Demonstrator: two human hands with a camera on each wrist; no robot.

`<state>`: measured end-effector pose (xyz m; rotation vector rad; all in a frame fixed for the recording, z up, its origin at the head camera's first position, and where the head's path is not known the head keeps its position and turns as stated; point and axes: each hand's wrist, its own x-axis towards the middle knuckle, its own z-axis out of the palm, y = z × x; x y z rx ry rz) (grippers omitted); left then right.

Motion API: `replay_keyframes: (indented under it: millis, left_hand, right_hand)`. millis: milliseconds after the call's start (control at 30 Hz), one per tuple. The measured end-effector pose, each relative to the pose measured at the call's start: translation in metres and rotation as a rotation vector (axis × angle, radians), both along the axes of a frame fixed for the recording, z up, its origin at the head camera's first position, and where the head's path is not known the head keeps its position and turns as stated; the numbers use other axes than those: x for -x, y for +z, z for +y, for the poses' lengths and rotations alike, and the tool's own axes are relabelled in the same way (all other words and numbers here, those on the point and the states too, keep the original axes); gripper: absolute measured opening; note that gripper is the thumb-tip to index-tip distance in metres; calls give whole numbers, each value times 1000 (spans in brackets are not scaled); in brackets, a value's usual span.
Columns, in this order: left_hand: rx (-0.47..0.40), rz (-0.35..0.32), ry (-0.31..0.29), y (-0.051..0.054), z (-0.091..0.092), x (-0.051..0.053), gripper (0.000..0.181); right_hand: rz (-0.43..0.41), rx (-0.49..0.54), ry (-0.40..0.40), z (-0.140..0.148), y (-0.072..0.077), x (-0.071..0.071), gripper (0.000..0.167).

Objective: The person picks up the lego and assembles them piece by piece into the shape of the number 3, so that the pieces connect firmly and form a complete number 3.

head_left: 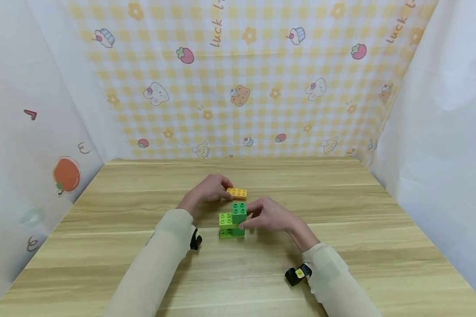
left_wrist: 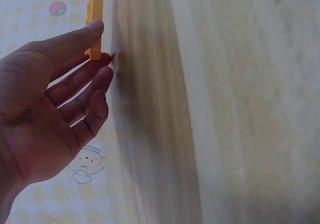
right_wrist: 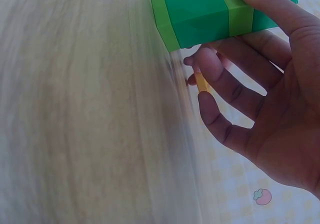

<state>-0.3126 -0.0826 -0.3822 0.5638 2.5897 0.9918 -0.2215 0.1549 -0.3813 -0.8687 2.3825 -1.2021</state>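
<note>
In the head view, my left hand (head_left: 212, 188) pinches the left end of a flat orange-yellow toy building brick (head_left: 239, 193). From the left wrist camera, thumb and fingertips sit on either side of that brick (left_wrist: 96, 14). Nearer to me stands a small stack of toy building bricks (head_left: 225, 221), light green and dark green, with a gap in its middle. A dark green brick (head_left: 239, 214) tops its right side. My right hand (head_left: 270, 215) grips the stack from the right; in the right wrist view, the thumb lies on a light green layer (right_wrist: 239, 9).
Both hands work over a wood-grain table (head_left: 238, 281). Behind it hangs a yellow checked cloth (head_left: 258, 119) with printed figures, and white cloth walls (head_left: 440, 145) stand at the sides. Each wrist wears a small black camera (head_left: 293, 277).
</note>
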Motion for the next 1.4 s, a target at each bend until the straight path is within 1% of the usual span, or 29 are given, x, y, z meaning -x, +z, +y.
replay_keyframes:
  millis: [133, 233, 333, 400, 500, 600, 867, 1133, 1267, 1400]
  left_hand:
    - [-14, 15, 0, 0, -4, -1, 39]
    - [-29, 20, 11, 0, -7, -3, 36]
    - [-50, 26, 23, 1, -8, -6, 32]
    - [-58, 41, 27, 2, -9, -8, 30]
    - [-63, 62, 27, 2, -10, -11, 29]
    - [-79, 67, 32, 1, -12, -14, 29]
    - [-167, 72, 69, 3, -17, -26, 33]
    - [-218, 78, 61, 5, -22, -41, 31]
    - [-237, 77, 50, 6, -24, -46, 29]
    - [-250, 67, 51, 7, -27, -48, 29]
  right_hand:
    - [-1, -7, -5, 0, 0, 0, 17]
    - [-1, -10, -6, 0, 0, 0, 17]
    - [-1, -13, -9, 0, 1, -1, 17]
    - [-3, -11, -10, 0, 1, -1, 18]
    - [-7, -9, -11, 0, 1, -1, 18]
    - [-11, -10, -9, 0, 1, -1, 18]
    - [-17, -12, -8, -2, -1, 0, 16]
    - [-18, -4, -5, -2, -1, 0, 17]
    - [-15, 1, -3, -2, -1, -1, 17]
    - [-19, 5, -5, -1, -1, 0, 17]
